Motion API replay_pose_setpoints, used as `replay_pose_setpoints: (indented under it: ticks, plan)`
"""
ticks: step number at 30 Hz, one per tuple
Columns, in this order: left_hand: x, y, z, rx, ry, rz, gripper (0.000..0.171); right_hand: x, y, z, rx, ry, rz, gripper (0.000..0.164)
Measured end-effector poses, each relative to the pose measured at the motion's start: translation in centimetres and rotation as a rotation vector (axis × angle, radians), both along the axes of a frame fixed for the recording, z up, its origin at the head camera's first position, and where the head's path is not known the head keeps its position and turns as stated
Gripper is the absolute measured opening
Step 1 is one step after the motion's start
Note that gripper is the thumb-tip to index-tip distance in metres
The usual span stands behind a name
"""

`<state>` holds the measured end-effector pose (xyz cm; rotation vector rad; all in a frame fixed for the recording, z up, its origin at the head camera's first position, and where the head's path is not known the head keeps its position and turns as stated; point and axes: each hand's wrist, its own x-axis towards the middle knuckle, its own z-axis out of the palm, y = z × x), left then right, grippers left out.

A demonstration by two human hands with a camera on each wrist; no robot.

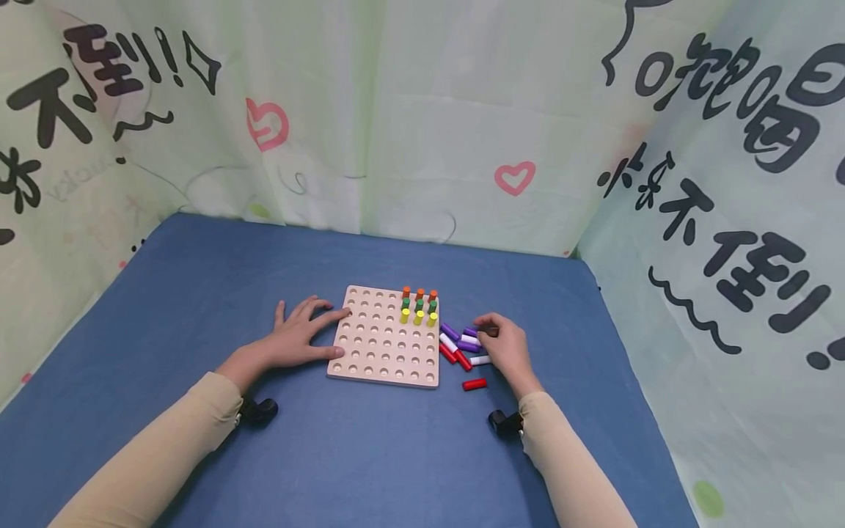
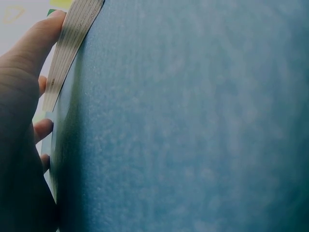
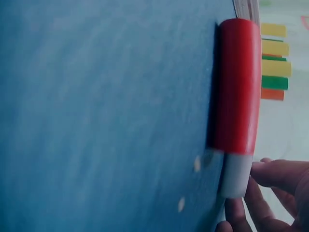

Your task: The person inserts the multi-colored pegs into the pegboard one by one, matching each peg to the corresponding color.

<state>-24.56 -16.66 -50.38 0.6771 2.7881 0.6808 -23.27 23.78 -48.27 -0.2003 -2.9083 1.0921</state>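
A pale wooden pegboard with rows of round holes lies on the blue table. Orange pegs, green pegs and yellow pegs stand upright in three short rows near its far right corner. My left hand rests at the board's left side, fingers spread, thumb and a fingertip touching the edge. Right of the board, my right hand bends over loose pegs, its fingertips by a purple peg; whether they pinch it is unclear. A white peg shows beside the thumb in the right wrist view.
Loose purple pegs, white pegs and red pegs lie heaped against the board's right side. One red peg lies apart, nearer the front. Printed curtains stand around the back and sides of the blue tabletop.
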Motion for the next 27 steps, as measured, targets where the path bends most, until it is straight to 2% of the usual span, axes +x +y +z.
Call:
replay_pose_setpoints:
  ticks: [9,14,27]
  plan:
    - [0.1,0.0,-0.1,-0.004,0.002,0.01,0.085,0.1,1.2,0.1,0.045,-0.074,0.034,0.024]
    - [0.0,0.0,-0.1,0.006,0.005,0.004,0.084,0.0,1.3,0.3,0.062,-0.087,0.031,0.021]
    - [-0.1,0.1,-0.2,0.001,0.012,-0.001,0.084,0.0,1.3,0.3,0.014,-0.12,0.007,0.024]
